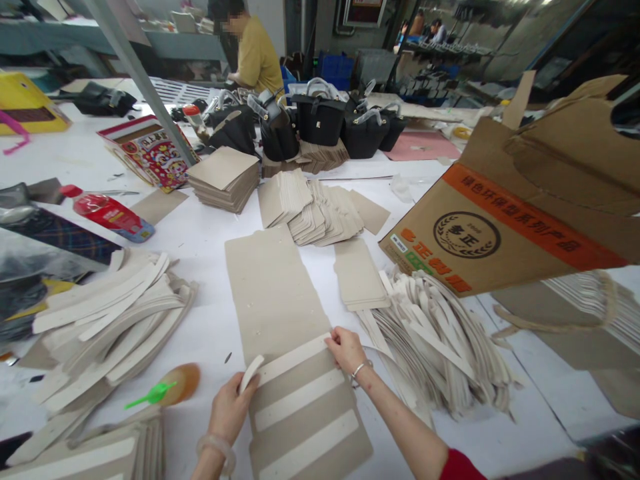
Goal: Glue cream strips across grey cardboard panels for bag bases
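Note:
A beige cardboard panel (301, 421) with several pale strips across it lies in front of me. Along its far edge runs a pale strip (295, 358). My left hand (227, 408) pinches a raised, curled strip end (251, 373) at the panel's far left corner; whether it belongs to that same strip I cannot tell. At the far right corner, my right hand (347, 350) is closed, thumb and fingertips on the strip's right end. Just beyond lies a plain cardboard panel (273, 287), partly under the near one. Loose strips (435, 340) are heaped to the right.
More strips (135, 307) are piled at left, near a glue bottle with green nozzle (183, 383). Stacked panels (75, 460) fill the near left. Beyond are card stacks (225, 177), black bags (320, 120) and a tilted carton (505, 213). A person (257, 53) works behind.

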Demonstrator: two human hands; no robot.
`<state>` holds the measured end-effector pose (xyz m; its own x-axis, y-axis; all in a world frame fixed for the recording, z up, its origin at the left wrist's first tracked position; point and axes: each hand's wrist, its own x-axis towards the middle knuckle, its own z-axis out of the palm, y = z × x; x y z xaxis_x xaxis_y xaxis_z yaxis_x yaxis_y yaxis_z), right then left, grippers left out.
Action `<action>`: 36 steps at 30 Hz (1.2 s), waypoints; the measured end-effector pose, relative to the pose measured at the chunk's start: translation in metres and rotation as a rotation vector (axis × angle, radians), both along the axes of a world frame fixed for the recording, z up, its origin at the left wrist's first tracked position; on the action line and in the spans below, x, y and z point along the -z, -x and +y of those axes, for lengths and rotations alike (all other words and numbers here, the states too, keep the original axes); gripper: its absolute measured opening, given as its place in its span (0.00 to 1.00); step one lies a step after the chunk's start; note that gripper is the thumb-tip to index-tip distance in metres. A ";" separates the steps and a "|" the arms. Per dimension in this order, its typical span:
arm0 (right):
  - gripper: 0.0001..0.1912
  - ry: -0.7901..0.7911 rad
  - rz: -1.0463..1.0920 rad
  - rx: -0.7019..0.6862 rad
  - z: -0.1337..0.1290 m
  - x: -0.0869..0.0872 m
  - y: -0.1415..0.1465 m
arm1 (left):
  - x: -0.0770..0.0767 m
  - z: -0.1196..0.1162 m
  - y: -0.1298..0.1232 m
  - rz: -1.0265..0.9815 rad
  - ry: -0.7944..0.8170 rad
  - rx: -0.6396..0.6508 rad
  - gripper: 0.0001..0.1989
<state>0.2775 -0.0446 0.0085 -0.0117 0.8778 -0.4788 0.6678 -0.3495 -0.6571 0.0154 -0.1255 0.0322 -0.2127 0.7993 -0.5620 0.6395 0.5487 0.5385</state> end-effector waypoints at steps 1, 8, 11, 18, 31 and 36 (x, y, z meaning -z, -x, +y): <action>0.09 0.001 0.002 0.001 0.000 0.001 0.000 | 0.000 0.000 0.000 0.004 0.006 0.002 0.21; 0.09 -0.027 -0.026 0.003 -0.001 0.005 -0.001 | 0.003 0.000 0.001 0.022 0.005 0.004 0.20; 0.09 -0.034 -0.044 0.001 -0.001 0.004 -0.001 | 0.004 0.001 0.001 0.027 0.006 0.000 0.20; 0.11 -0.027 -0.037 -0.030 -0.004 0.007 -0.001 | 0.003 0.000 -0.003 0.082 -0.012 -0.040 0.15; 0.12 0.042 0.022 -0.014 -0.004 0.003 0.002 | 0.018 -0.002 0.000 0.167 0.035 -0.089 0.14; 0.12 0.070 0.014 -0.003 -0.003 0.000 0.004 | 0.016 -0.002 -0.001 0.190 0.053 -0.090 0.15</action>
